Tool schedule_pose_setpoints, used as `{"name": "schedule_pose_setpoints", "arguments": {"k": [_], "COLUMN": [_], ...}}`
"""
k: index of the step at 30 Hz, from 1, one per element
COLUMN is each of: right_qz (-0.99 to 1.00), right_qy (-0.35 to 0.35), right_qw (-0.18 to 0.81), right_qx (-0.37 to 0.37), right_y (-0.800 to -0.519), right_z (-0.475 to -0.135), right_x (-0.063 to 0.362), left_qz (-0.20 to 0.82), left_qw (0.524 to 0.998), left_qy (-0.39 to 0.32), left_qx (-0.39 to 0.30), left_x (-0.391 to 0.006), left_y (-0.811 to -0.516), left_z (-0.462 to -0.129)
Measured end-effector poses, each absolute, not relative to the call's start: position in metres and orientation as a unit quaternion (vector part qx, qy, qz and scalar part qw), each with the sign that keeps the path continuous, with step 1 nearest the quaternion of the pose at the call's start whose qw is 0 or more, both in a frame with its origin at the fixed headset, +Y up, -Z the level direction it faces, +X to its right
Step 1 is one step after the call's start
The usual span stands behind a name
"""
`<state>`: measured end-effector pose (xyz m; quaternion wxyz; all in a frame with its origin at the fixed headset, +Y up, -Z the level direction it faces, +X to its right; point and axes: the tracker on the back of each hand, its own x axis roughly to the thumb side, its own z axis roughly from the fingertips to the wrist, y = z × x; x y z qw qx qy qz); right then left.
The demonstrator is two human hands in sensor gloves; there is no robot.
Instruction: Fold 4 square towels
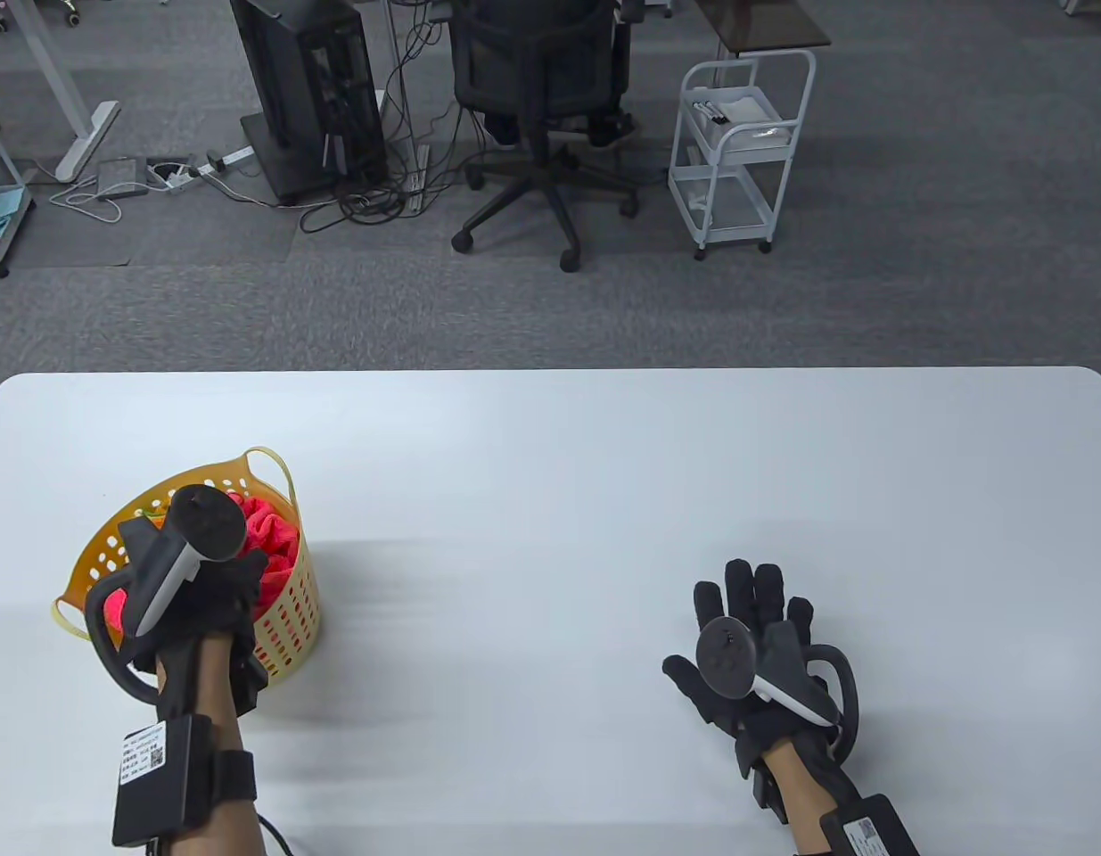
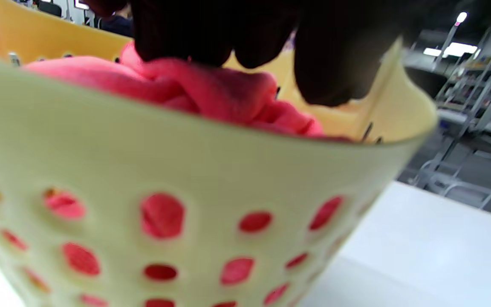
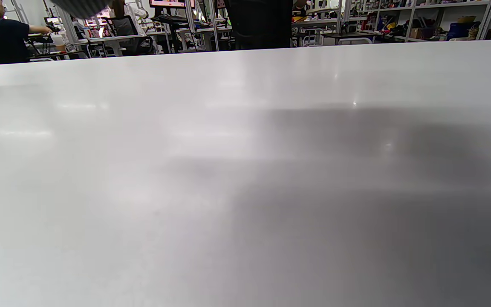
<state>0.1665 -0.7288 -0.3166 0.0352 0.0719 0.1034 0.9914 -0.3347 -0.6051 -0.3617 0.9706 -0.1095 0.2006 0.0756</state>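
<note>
Pink towels point(image 1: 269, 535) bunched in yellow basket point(image 1: 287, 615), lower left of table view, on counter point(image 1: 550, 464).

Left hand point(image 1: 202, 580) reaching in; fingers point(image 2: 177, 34) on top fold, grip vs. touch: cannot tell.

Right hand point(image 1: 751, 642) flat on counter, lower right, fingers spread, holding nothing.

Risks:
- light basket tips/drags w/ pull, no hand bracing it
- two towels snag, come out together

Hidden: towel count, basket bottom; left wrist view blurred.

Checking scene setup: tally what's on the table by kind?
Yellow basket: 1
Pink towel, bunched in the basket, further towels not countable: 1 visible
Gloved hands, left hand and right hand: 2
Total: 4
</note>
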Motion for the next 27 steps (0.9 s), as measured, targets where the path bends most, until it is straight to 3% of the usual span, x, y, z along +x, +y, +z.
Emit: {"name": "schedule_pose_setpoints", "arguments": {"k": [6, 9, 16, 27], "right_qz": [0.991, 0.991, 0.991, 0.988], "right_qy": [0.104, 0.105, 0.105, 0.105], "right_qw": [0.039, 0.044, 0.053, 0.059], "right_qx": [0.07, 0.068, 0.065, 0.092], "right_y": [-0.729, -0.729, -0.729, -0.73], "right_z": [-0.317, -0.317, -0.319, -0.316], "right_x": [0.168, 0.169, 0.171, 0.165], "left_qz": [0.018, -0.019, -0.006, 0.112], "left_qw": [0.962, 0.965, 0.966, 0.964], "left_qy": [0.222, 0.232, 0.231, 0.234], "left_qx": [-0.158, -0.119, -0.115, 0.057], "left_x": [-0.334, -0.334, -0.338, -0.321], "left_y": [-0.611, -0.61, -0.605, -0.547], "left_z": [-0.379, -0.382, -0.377, -0.349]}}
